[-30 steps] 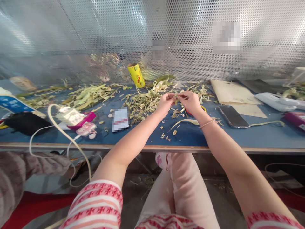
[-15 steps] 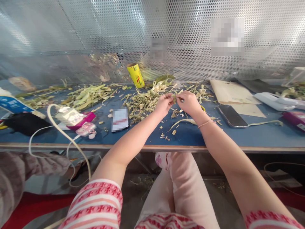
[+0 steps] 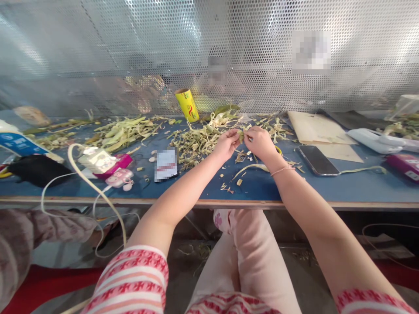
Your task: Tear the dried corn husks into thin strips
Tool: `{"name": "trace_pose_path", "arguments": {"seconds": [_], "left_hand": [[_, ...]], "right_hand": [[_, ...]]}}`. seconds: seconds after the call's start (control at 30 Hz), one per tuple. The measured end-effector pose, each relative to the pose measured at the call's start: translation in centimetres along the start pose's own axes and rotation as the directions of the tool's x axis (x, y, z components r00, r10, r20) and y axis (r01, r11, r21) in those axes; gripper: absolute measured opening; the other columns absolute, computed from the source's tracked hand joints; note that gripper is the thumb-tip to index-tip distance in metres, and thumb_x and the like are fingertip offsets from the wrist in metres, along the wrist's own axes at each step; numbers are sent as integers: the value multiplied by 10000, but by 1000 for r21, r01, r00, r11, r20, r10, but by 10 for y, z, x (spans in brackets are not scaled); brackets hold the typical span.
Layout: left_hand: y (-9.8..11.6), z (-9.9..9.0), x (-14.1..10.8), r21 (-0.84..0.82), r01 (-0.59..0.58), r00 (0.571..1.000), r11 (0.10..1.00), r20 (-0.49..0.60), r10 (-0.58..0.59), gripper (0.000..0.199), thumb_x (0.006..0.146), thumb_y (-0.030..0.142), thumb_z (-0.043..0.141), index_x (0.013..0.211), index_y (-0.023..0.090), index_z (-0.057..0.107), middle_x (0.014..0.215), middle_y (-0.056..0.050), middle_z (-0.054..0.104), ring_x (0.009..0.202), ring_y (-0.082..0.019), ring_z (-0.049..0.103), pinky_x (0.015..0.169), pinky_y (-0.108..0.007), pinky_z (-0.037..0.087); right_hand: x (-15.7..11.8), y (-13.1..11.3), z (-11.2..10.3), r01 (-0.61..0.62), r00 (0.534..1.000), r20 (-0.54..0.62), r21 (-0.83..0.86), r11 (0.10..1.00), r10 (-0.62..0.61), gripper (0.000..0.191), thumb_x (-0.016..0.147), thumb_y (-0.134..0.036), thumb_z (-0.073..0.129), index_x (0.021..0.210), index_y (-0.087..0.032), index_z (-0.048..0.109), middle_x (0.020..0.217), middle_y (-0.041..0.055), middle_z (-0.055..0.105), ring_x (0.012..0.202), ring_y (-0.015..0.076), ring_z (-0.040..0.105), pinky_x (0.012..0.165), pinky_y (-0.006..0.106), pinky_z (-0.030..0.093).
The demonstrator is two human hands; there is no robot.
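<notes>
Over the blue table, my left hand point(image 3: 228, 144) and my right hand point(image 3: 258, 141) meet with fingertips pinched on a small yellow-green plant piece point(image 3: 241, 137). Its exact kind is too small to make out. Right behind and left of my hands spreads a heap of dried, shredded plant scraps point(image 3: 196, 144). Below them on the table lie a long pale strip of plant point(image 3: 250, 166) and a few small bits point(image 3: 239, 182). Part of a yellow ring-shaped thing point(image 3: 278, 149) shows behind my right wrist.
A yellow cardboard tube point(image 3: 187, 105) leans near the perforated metal wall point(image 3: 255, 48). Right of my hands lie a phone point(image 3: 318, 160) and tan cardboard point(image 3: 317, 126). Leftward are leafy strips point(image 3: 126, 133), a charger with cables point(image 3: 98, 160) and a black pouch point(image 3: 37, 170). The table's front edge point(image 3: 242, 203) crosses below my forearms.
Both hands stay together at nearly the same place, with the plant piece showing slightly more between the fingertips. The view has shifted very slightly; the things on the table have not moved.
</notes>
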State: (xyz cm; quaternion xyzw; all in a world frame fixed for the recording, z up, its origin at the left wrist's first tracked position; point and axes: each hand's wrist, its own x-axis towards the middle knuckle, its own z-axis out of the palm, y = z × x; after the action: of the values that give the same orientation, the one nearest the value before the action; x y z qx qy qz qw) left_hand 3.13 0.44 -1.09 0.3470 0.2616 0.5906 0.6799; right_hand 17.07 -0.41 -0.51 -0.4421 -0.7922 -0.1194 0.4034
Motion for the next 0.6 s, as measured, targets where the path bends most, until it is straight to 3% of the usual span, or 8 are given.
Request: {"name": "trace_pose_path", "arguments": {"seconds": [0.3,0.6], "left_hand": [[2,3,-3,-25,-36,998,999,-43,34,136,797,15,614,794,146,651,693,20,670,695,-61,644,859,-223,503],[2,4,-4,18,-41,997,999,-59,42,149,802,0,595,759,141,616,652,28,644,632,-56,615,770,-214,513]], "right_hand": [[0,1,5,50,999,5,117,992,-51,279,869,-144,485,981,-158,740,991,130,664,928,213,624,880,347,521],[1,1,5,-45,999,0,139,989,46,261,867,-151,497,879,-177,757,917,114,654,875,209,623,839,341,515]]}}
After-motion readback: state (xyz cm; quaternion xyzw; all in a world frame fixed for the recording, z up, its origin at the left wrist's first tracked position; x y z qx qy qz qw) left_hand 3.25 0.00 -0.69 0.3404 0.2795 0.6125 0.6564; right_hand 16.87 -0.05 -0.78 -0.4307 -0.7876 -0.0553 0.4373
